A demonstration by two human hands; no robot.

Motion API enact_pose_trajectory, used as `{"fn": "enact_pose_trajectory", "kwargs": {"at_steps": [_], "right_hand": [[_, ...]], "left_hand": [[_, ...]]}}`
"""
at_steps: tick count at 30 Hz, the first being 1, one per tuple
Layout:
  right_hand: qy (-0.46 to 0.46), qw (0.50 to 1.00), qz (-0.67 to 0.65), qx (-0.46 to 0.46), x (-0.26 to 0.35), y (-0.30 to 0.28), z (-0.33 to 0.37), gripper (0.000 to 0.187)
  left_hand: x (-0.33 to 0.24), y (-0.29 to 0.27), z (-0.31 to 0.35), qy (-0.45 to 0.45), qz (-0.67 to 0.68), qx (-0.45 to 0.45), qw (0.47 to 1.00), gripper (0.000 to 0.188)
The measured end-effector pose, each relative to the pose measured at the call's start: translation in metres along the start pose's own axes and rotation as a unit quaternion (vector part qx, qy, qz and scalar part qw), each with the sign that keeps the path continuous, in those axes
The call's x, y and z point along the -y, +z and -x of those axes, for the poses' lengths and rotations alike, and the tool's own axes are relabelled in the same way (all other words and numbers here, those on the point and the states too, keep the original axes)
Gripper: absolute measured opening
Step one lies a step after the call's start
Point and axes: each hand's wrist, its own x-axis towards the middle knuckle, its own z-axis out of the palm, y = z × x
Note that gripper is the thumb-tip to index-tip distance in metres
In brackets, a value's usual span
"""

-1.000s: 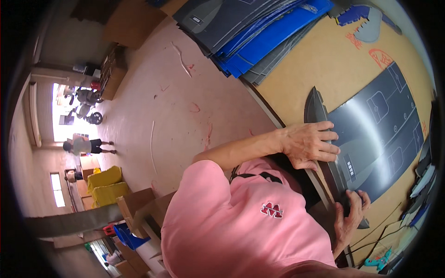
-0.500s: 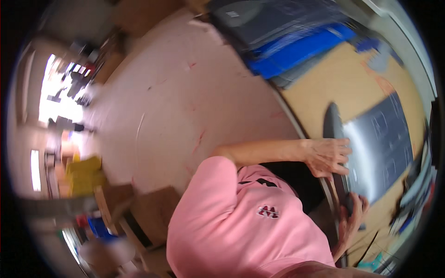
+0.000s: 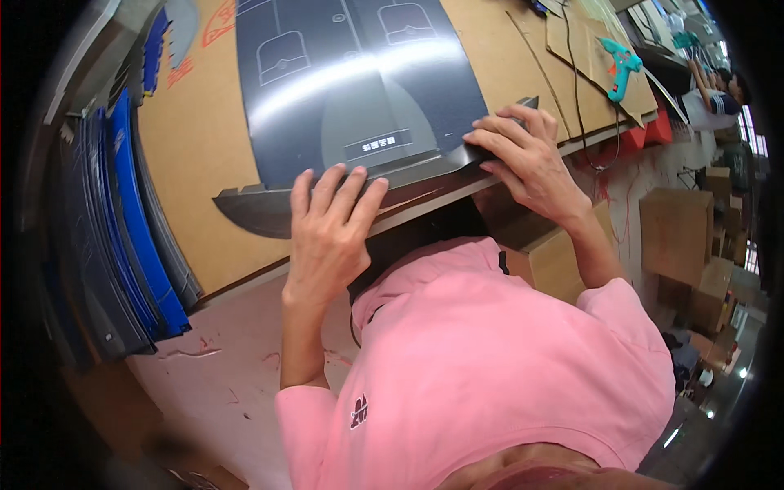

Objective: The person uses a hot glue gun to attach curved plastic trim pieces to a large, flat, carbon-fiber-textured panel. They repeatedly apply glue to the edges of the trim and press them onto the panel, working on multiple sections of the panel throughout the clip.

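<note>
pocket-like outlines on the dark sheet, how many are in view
2: the left outline and the right outline, one on each half of the dark sheet. The sheet runs past the picture's top edge, so more may be out of view.

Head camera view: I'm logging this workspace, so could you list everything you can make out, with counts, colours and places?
Flat tabletop: one, tan, across the top
Glossy printed sheet: one, dark grey, on the tabletop
Stack of flat sheets: one, blue and dark grey, left
Small cut pieces: at least two, purple-blue and grey, upper left
Pistol-shaped glue gun: one, teal, upper right
Flat cardboard: count unclear, brown, beneath the glue gun
Cardboard boxes: several, brown, right
Other people: at least one, white-and-dark clothing, upper right
Short-sleeved shirt: one, pink, lower middle
Left hand: one, bare, at the sheet's near edge
Right hand: one, bare, farther right along that edge
</note>
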Motion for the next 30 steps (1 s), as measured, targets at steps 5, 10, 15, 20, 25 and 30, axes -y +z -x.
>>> {"fn": "enact_pose_trajectory", "kwargs": {"at_steps": [5,10,15,20,25,30], "right_hand": [[-0.051,0.998,-0.009,0.023,-0.011,0.001,-0.006,0.030],[-0.103,0.994,0.012,0.043,-0.015,-0.002,-0.015,0.030],[-0.102,0.995,-0.001,0.017,-0.019,0.002,-0.029,0.038],[0.062,0.995,-0.081,-0.004,-0.006,0.007,-0.022,0.048],[0.227,0.942,-0.244,-0.032,0.005,0.025,-0.015,0.056],[0.248,0.960,-0.121,-0.035,0.015,0.033,-0.037,0.048]], "left_hand": [[0.004,-0.010,0.000,-0.021,0.023,0.042,0.999,0.043],[0.004,-0.010,-0.002,-0.023,0.020,0.030,0.999,0.039],[0.003,-0.004,-0.007,-0.022,0.003,-0.001,1.000,0.033],[-0.002,-0.004,-0.010,-0.030,-0.030,-0.011,0.999,0.031],[-0.004,0.001,-0.008,-0.036,-0.063,-0.023,0.997,0.028],[-0.003,0.002,-0.009,-0.027,-0.085,-0.027,0.996,0.019]]}}
